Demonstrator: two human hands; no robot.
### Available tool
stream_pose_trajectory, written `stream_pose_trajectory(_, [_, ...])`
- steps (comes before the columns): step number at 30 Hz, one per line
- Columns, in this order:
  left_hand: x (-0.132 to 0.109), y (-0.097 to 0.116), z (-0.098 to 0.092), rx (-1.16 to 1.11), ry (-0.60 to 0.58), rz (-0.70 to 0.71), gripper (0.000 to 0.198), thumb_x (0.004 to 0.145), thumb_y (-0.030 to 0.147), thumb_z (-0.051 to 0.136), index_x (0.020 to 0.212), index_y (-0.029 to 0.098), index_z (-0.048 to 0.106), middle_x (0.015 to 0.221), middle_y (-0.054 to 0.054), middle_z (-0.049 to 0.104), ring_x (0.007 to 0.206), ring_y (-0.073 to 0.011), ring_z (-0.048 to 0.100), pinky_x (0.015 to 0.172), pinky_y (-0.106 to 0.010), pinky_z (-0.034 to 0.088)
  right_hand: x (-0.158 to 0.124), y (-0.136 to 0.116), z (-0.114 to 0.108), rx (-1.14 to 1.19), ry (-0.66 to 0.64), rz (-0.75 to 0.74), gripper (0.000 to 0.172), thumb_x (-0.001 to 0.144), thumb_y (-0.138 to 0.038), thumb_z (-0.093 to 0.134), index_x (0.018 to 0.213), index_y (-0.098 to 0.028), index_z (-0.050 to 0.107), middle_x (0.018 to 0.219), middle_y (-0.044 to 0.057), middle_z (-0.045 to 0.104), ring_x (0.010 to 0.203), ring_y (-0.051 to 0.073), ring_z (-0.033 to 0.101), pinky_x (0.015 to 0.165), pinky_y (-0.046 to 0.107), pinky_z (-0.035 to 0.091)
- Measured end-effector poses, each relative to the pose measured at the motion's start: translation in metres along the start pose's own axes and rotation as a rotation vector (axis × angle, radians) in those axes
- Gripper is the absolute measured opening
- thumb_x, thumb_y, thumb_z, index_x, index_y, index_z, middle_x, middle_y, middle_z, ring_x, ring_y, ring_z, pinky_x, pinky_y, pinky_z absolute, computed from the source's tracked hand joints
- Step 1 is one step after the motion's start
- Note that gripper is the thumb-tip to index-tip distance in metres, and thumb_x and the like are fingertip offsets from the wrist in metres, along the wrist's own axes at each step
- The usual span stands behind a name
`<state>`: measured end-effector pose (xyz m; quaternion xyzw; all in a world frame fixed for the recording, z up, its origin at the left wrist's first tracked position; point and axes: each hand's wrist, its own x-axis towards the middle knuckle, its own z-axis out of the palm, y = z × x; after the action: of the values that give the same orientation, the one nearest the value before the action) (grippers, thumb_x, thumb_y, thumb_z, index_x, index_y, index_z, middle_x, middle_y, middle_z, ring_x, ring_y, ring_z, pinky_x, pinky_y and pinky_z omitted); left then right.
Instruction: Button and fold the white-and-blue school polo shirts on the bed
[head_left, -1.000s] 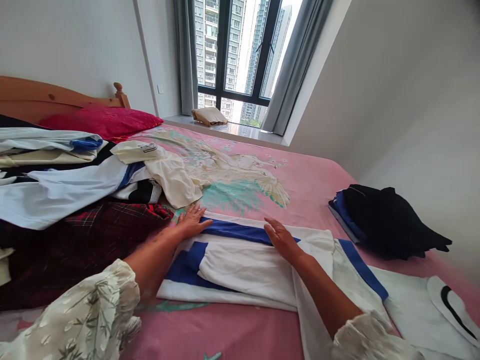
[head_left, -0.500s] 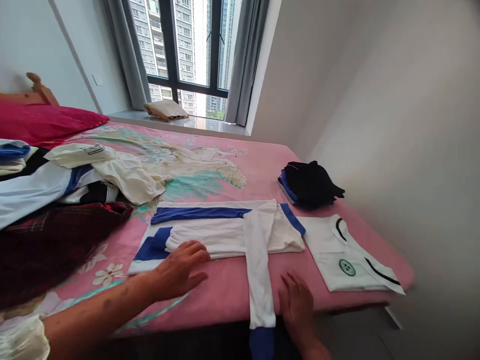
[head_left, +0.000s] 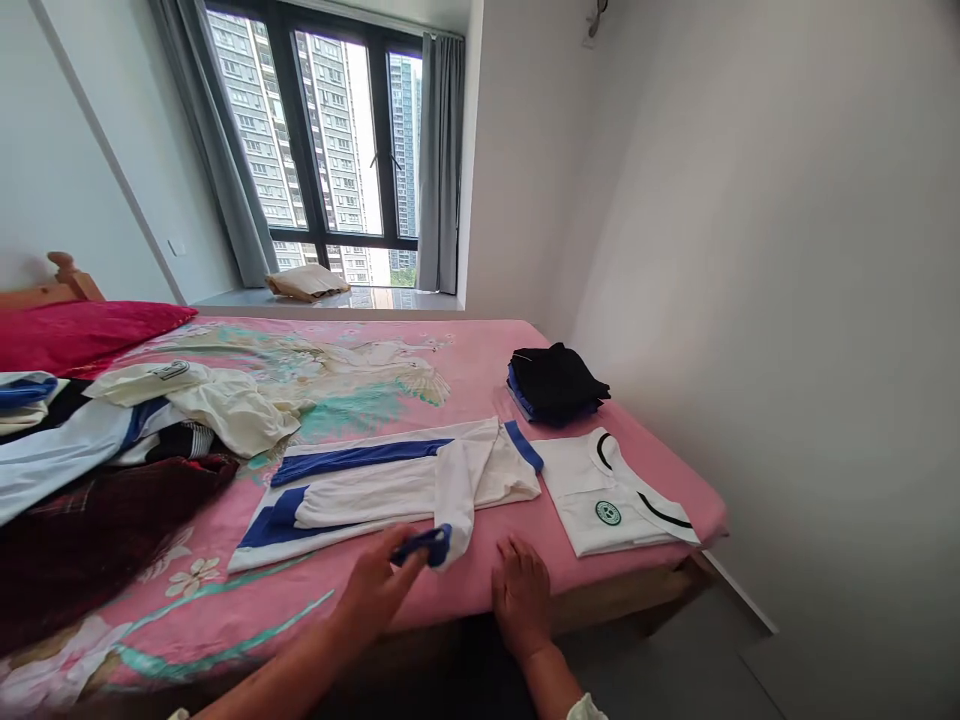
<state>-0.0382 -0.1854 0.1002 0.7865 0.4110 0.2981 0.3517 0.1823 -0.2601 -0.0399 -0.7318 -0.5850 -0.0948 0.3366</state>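
A white cloth shirt [head_left: 375, 490] is laid on the pink-sheeted bed [head_left: 480, 345], blue cuff [head_left: 437, 545] pinched by the left hand [head_left: 377, 585], seemingly to bend its sleeve [head_left: 454, 485], the empty right hand [head_left: 521, 597] rested at the bed's edge.

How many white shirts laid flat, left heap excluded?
2. The blue-trimmed shirt, its cuff in the left hand, and the green-badged shirt to its right, both on the bed. Others may be hidden in the dark stack.
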Motion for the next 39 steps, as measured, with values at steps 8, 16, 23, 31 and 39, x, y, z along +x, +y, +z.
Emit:
stream_pose_trajectory(8, [-0.018,-0.026,-0.061,0.196,-0.356,-0.092,0.037,0.081,0.046,0.046,0.064,0.018,0.062,0.066,0.000,0.058,0.067,-0.0156,0.053,0.064,-0.025,0.038,-0.002,0.003,0.002,-0.053,-0.023,0.010,0.034,0.090,-0.029,0.040,0.121,-0.022,0.053,0.123,0.012,0.055,0.117,0.029,0.047,0.099,0.048,0.038])
stream_pose_trajectory(16, [-0.036,-0.043,-0.042,-0.137,-0.439,-0.252,0.040,0.076,0.053,0.047,0.071,0.020,0.068,0.067,-0.001,0.063,0.072,-0.0192,0.057,0.064,-0.026,0.043,0.003,-0.040,-0.025,0.204,0.041,0.083,0.029,0.091,-0.036,0.040,0.110,-0.019,0.054,0.114,0.014,0.056,0.110,0.029,0.050,0.095,0.050,0.039])
stream_pose_trajectory(23, [-0.030,-0.003,-0.032,-0.051,-0.454,-0.086,0.036,0.082,0.044,0.044,0.075,0.019,0.068,0.077,-0.002,0.066,0.075,-0.0169,0.057,0.067,-0.024,0.043,-0.008,-0.139,-0.059,0.751,-0.108,0.135,0.037,0.076,-0.031,0.065,0.109,-0.022,0.052,0.097,0.004,0.059,0.085,0.019,0.058,0.072,0.031,0.051])
stream_pose_trajectory(31, [-0.023,0.011,-0.019,0.480,-0.415,-0.013,0.019,0.075,0.025,0.043,0.070,0.021,0.061,0.071,-0.001,0.062,0.068,-0.0169,0.057,0.064,-0.027,0.039,-0.003,-0.112,-0.076,0.734,0.073,0.179,0.023,0.071,-0.008,0.048,0.087,-0.023,0.055,0.095,0.005,0.055,0.092,0.019,0.055,0.075,0.031,0.048])
stream_pose_trajectory(39, [-0.007,0.034,-0.028,0.565,-0.431,0.362,0.039,0.062,0.008,0.048,0.096,0.025,0.055,0.093,-0.002,0.063,0.085,-0.0205,0.059,0.074,-0.030,0.042,0.005,-0.148,-0.083,0.695,0.123,0.003,0.027,0.070,-0.004,0.048,0.089,-0.024,0.052,0.084,0.002,0.055,0.077,0.016,0.056,0.065,0.028,0.049])
